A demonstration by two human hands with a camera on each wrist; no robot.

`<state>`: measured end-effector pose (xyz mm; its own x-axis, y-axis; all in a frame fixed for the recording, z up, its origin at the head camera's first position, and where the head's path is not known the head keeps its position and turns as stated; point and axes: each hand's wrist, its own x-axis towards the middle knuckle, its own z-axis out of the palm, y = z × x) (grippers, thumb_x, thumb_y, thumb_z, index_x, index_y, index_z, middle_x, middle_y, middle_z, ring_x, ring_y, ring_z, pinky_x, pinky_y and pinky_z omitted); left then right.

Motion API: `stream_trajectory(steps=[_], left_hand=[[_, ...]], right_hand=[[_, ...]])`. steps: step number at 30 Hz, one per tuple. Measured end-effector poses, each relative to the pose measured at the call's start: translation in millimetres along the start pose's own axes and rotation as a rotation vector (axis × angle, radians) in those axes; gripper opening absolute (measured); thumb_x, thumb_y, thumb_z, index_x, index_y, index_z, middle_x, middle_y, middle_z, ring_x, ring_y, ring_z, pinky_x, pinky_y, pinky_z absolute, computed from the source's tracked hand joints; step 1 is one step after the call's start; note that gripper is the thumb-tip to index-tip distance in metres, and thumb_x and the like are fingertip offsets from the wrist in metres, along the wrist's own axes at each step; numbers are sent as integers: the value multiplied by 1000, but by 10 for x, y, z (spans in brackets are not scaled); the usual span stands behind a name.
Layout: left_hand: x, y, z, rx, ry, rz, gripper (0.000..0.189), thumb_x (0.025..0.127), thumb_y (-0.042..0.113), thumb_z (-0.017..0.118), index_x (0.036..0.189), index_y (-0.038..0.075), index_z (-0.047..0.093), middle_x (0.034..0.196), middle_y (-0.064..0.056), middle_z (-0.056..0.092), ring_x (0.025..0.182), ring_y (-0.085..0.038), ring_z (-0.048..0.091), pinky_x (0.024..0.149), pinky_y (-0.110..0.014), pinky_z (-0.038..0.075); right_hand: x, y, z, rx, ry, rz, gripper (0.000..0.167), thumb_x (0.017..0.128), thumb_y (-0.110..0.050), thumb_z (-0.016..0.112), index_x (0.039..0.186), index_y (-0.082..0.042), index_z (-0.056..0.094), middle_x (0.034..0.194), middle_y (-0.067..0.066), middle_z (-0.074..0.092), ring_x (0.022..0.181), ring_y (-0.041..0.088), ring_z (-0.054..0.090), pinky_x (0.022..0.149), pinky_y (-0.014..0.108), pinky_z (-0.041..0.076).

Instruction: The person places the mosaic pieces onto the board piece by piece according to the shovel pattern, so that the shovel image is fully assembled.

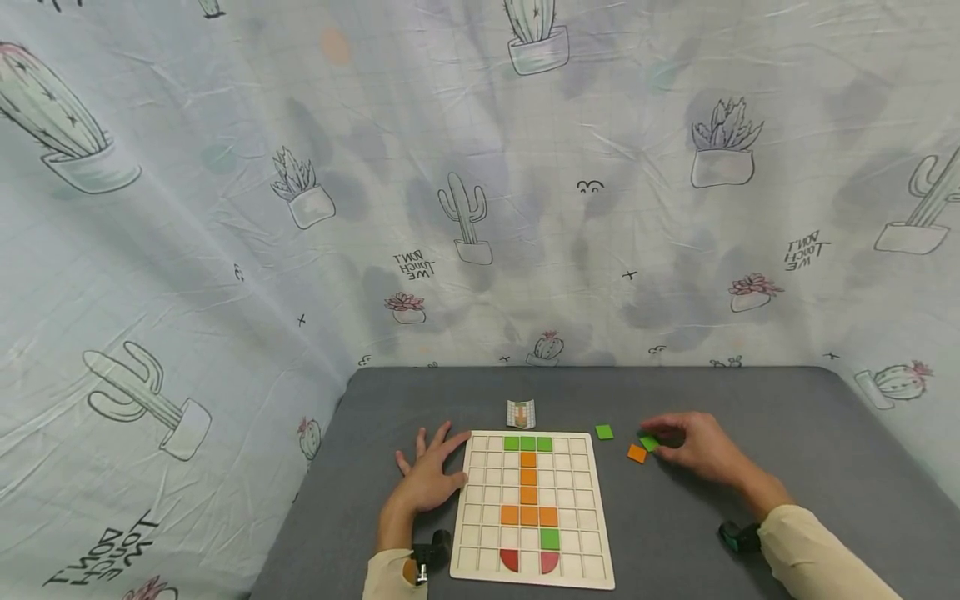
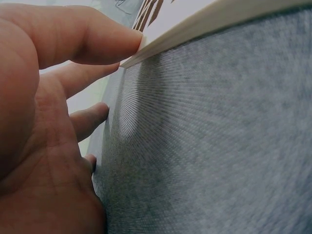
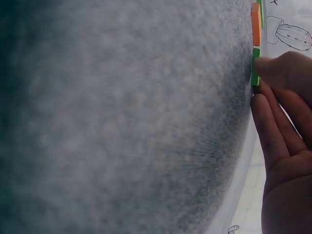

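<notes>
A pale wooden grid board [image 1: 490,518] lies on the grey table, holding a row of green tiles at its far side, several orange tiles below, one more green square and two red rounded pieces [image 1: 509,559]. Fingers spread, my left hand [image 1: 427,483] rests beside it, its thumb and index fingertip touching the board's left edge. To the right of the board, my right hand [image 1: 701,447] pinches a green square tile [image 1: 648,443] between thumb and fingers, low at the table. An orange tile [image 1: 637,453] lies right beside that green one.
Another loose green tile [image 1: 604,432] lies near the board's far right corner. Behind the board sits a small card [image 1: 521,414] printed with a coloured pattern. A cactus-print cloth [image 1: 525,208] hangs past the table's back edge.
</notes>
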<state>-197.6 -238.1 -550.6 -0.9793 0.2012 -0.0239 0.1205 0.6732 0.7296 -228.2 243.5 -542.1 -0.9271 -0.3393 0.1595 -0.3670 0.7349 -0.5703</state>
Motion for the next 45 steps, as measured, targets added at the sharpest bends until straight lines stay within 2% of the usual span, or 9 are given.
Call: stream_trajectory(steps=[20,31,45], left_hand=[[-19,-3,-2,-23,4,20,70,91,7,74,159,18,60,180,-23,28,167,-58,-6,116,-85,-26],[-7,-25,21,-13,5,21,71,90,7,73,159,18,61,179,-22,28,167,-58,-5,116,-86,-25],[19,-17,23,-1,13,3,71,89,8,75,158,20,62,179,-20,29,167,-57,-4,116,-86,-24]], right_hand=[[-61,10,-10,-15,13,-44,36,90,-4,86,126,-8,81,117,3,83,103,20,80,85,33,66],[-115,10,-9,-26,46,-10,34,90,-6,88,122,-10,83,114,1,83,100,18,79,83,32,65],[-352,-128,-61,0,118,32,31,88,-7,90,118,-9,83,111,3,84,95,11,80,78,27,65]])
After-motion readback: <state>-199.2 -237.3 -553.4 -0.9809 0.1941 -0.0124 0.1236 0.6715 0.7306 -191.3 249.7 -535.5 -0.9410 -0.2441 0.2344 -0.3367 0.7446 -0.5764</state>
